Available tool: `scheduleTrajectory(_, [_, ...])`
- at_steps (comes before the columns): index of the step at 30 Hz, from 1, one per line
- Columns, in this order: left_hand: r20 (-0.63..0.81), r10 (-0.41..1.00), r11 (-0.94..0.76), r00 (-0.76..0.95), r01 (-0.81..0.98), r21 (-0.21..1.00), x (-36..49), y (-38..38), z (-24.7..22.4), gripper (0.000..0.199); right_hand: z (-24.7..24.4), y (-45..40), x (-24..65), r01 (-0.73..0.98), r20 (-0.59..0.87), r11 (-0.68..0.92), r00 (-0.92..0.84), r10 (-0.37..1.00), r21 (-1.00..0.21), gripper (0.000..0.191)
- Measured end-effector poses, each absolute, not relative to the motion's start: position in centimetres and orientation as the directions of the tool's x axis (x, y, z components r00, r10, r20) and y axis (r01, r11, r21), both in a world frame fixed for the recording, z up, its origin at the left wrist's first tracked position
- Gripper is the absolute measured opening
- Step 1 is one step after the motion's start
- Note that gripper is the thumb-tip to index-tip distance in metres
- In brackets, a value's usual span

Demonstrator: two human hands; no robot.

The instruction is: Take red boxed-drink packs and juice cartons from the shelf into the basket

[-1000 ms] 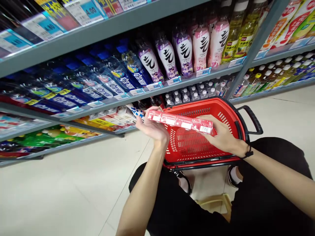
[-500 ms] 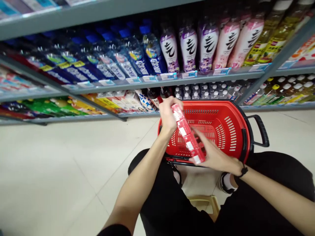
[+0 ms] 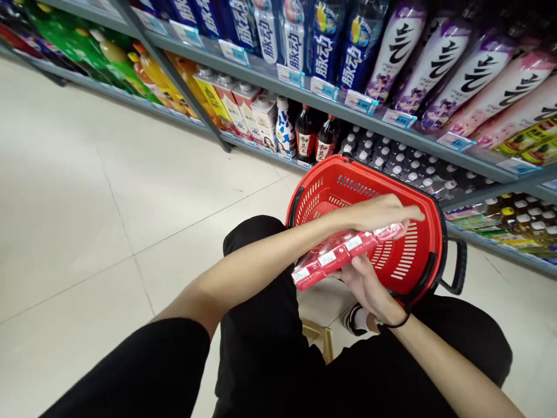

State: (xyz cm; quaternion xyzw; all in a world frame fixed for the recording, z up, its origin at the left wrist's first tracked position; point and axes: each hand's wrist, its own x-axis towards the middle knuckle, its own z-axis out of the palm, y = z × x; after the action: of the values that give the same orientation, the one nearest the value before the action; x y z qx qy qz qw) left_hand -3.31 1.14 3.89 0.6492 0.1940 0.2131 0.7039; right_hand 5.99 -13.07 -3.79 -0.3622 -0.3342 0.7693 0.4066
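Observation:
A flat red multi-pack point(image 3: 333, 261) of small boxes in shiny clear wrap is held over the near side of a red shopping basket point(image 3: 300, 200). Its row of white-labelled sides faces me, and it slants up to the right. My left hand point(image 3: 385, 213) reaches across the top, its fingers bent over the far right end of the pack. From below, my right hand point(image 3: 368, 284) grips the pack near its middle, thumb against the near side; its other fingers are mostly hidden beneath. A black cord circles the right wrist.
Shelves with blue-labelled drink bottles point(image 3: 322, 43) and purple-and-white bottles point(image 3: 398, 46) rise ahead. Cartons point(image 3: 263, 119) and dark bottles point(image 3: 306, 136) stand on the lower shelf behind the basket. The basket's black handle point(image 3: 459, 267) sticks out right. A low yellowish stool point(image 3: 322, 339) shows between my legs.
The pack has turned from sloping down-right to rising up-right. My left hand has moved right along with its end; my right hand has shifted underneath. The view has swung and moved closer to the shelves.

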Motion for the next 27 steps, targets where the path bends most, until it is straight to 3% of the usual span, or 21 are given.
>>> scheduleTrajectory(4, [-0.115, 0.451, 0.0, 0.885, 0.129, 0.992, -2.4, -0.5, 3.3, 0.061, -3.9, -14.7, 4.6, -0.378, -0.306, -0.463, -0.405, 0.861, -0.802, 0.063])
scheduleTrajectory(9, [-0.168, 0.388, -0.112, 0.906, 0.227, 0.967, -1.6, -1.7, 2.5, 0.058, -3.9, -15.6, 4.6, -0.35, -0.353, -0.532, -0.461, 0.814, -0.771, 0.067])
scheduleTrajectory(19, [-0.172, 0.365, -0.082, 0.915, 0.216, 0.973, -1.5, -1.8, 2.7, 0.049, -3.7, -16.0, 5.0, -0.479, -0.394, -0.562, -0.41, 0.822, -0.674, 0.06])
scheduleTrajectory(27, [-0.083, 0.344, -0.022, 0.935, 0.097, 0.995, -1.5, -1.8, 2.5, 0.038, -3.8, -16.0, 5.0, -0.49, -0.412, -0.571, -0.4, 0.819, -0.659, 0.059])
